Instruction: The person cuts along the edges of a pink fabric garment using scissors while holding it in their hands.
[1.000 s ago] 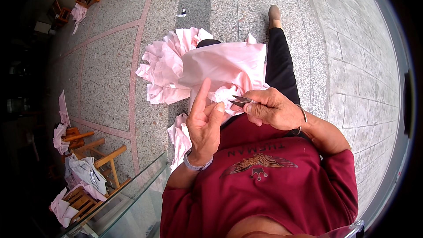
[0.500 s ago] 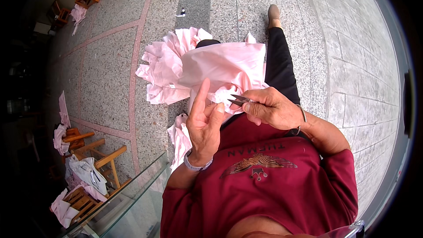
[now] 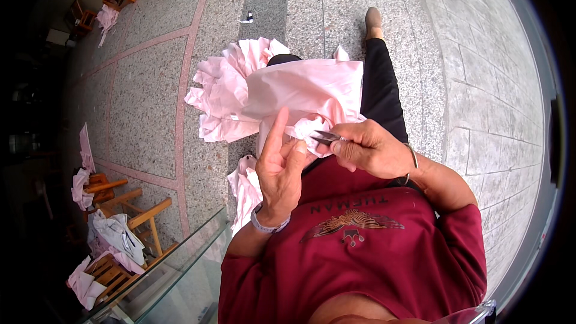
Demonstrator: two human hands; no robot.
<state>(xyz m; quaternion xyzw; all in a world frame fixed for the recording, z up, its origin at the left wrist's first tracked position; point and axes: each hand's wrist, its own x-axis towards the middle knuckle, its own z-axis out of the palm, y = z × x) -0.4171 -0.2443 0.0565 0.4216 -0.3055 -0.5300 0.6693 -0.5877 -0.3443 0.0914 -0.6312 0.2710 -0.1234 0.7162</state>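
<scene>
I see the pink fabric (image 3: 300,93) heaped over the lap, bulk spilling far-left, near edge bunched between both hands; a second pink piece (image 3: 245,186) hangs lower left by the knee. My left hand (image 3: 281,171) has its fingers raised and spread, pinching a fold of cloth near the thumb as far as I can tell; right hand (image 3: 371,149) is clenched round a small metal clipper (image 3: 326,138), tip at the bunched edge. To do this well I judge: keep the fold taut, tip clear of the left fingers, cut only loose thread. Granite paved floor (image 3: 150,102) all round; wooden chairs (image 3: 129,219) with more pink cloth left; glass panel (image 3: 174,264) near-left.
</scene>
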